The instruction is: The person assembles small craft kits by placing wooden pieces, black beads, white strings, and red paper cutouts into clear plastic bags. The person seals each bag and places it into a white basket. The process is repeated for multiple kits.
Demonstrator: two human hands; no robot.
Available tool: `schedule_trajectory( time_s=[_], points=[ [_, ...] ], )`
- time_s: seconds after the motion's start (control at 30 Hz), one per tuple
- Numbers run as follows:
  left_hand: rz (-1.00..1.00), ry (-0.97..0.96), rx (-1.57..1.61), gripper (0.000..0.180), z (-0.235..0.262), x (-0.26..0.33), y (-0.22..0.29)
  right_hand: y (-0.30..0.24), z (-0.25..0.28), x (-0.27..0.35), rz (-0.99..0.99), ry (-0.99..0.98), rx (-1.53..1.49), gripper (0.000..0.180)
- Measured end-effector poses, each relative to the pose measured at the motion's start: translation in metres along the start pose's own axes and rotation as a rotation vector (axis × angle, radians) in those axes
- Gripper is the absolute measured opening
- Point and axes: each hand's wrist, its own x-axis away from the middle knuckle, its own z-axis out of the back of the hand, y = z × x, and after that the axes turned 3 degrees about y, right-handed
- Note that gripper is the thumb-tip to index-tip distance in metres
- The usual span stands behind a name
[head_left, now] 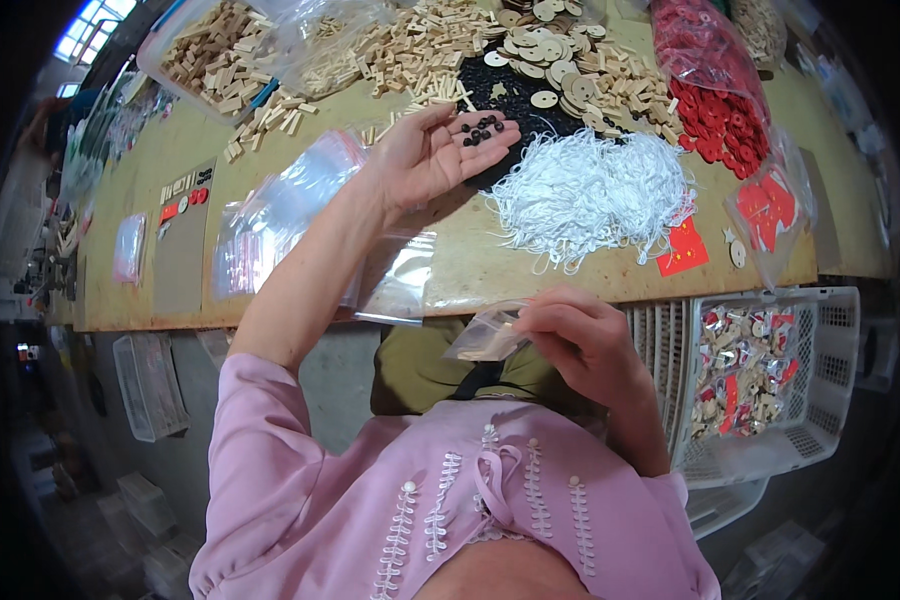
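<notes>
My left hand is turned palm up over the table, with several small black beads lying on its slightly cupped fingers. Beneath and behind it spreads a pile of black beads. Close to my lap, my right hand pinches a small clear plastic bag by its upper edge. Pale wooden pieces show through the plastic. A heap of white strings lies just right of my left hand. Flat clear bags are stacked by my left forearm.
Wooden blocks, wooden discs and red rings are heaped along the back. Red cards lie at the right. A white crate with filled bags stands beside me. The table's front edge runs across before my lap.
</notes>
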Motion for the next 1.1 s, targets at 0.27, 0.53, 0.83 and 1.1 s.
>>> schedule_trajectory(
  time_s=[0.27, 0.53, 0.83, 1.1],
  points=[
    [0.091, -0.118, 0.162, 0.043, 0.022, 0.013, -0.004, 0.0, -0.006, 0.0, -0.034, -0.044, -0.002, 0.017],
    [0.061, -0.088, 0.139, 0.043, 0.033, 0.019, -0.003, 0.0, -0.011, -0.002, -0.051, -0.066, -0.015, 0.014],
    [0.05, -0.04, 0.121, 0.043, 0.032, 0.019, -0.004, 0.001, -0.014, 0.0, -0.068, -0.067, -0.016, 0.014],
    [-0.022, 0.077, -0.07, 0.037, 0.026, 0.015, -0.008, 0.004, -0.014, 0.005, -0.086, -0.052, -0.043, 0.013]
  ],
)
